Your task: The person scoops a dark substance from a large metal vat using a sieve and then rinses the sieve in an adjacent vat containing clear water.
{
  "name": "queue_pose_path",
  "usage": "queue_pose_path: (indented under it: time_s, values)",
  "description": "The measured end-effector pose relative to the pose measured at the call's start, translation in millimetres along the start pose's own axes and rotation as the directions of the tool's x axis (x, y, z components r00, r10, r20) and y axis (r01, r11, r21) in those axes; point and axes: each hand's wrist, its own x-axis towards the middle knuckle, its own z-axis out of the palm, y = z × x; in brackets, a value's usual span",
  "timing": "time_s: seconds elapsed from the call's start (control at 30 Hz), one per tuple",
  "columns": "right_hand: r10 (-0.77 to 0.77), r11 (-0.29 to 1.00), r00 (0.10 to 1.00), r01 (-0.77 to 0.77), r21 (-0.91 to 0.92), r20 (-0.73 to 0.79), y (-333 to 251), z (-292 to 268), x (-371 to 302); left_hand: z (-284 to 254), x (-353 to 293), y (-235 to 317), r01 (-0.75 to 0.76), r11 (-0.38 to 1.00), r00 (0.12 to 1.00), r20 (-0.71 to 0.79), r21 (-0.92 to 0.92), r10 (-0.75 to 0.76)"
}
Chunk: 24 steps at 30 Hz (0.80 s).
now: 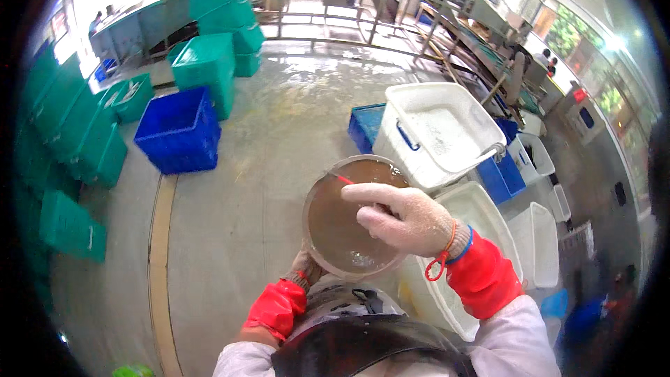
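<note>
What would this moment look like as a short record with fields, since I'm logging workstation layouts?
Left hand: gloved, at the near-left outer side of the round vessel; finger grip hidden
Right hand: gloved, over the vessel's opening
Thin red item: near the right fingertips; whether held is unclear
Vessel contents: brown, shiny-surfaced liquid
Right side: large white tub with blue handle
Left side: blue crate, green bins

Right-hand glove [413,218]: knitted cloth, matt, rough. Red cuff [483,276]: looks plastic, smooth, glossy. Apron [349,346]: looks smooth, glossy. Blue crate [183,146]: smooth plastic. White tub [420,162]: smooth plastic. Floor [234,167]: hard, with glossy patches.
</note>
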Motion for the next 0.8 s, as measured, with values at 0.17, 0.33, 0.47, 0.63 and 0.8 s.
queue_pose_path:
  time_s: [0.17, 0.33, 0.47, 0.63, 0.8]
  values:
    - [0.128, 0.992, 0.970, -0.122, 0.039, -0.208, 69, -123, 47, 100, 97, 52, 0.114, 0.951, 0.992, 0.025, 0.288, -0.127]
    - [0.245, 0.958, 0.938, -0.195, 0.209, -0.245, 152, -235, 91, 153, 185, 75, 0.112, 0.901, 0.990, 0.033, 0.420, -0.138]
    - [0.300, 0.949, 0.895, -0.245, 0.196, -0.330, 238, -304, 111, 217, 225, 92, 0.063, 0.863, 0.992, 0.064, 0.501, -0.109]
    - [0.442, 0.874, 0.833, -0.318, 0.367, -0.332, 338, -360, 116, 285, 259, 99, 0.052, 0.917, 0.986, 0.123, 0.395, -0.109]
    - [0.410, 0.907, 0.811, -0.315, 0.279, -0.417, 472, -407, 94, 336, 326, 80, 0.105, 0.841, 0.966, 0.146, 0.531, -0.213]
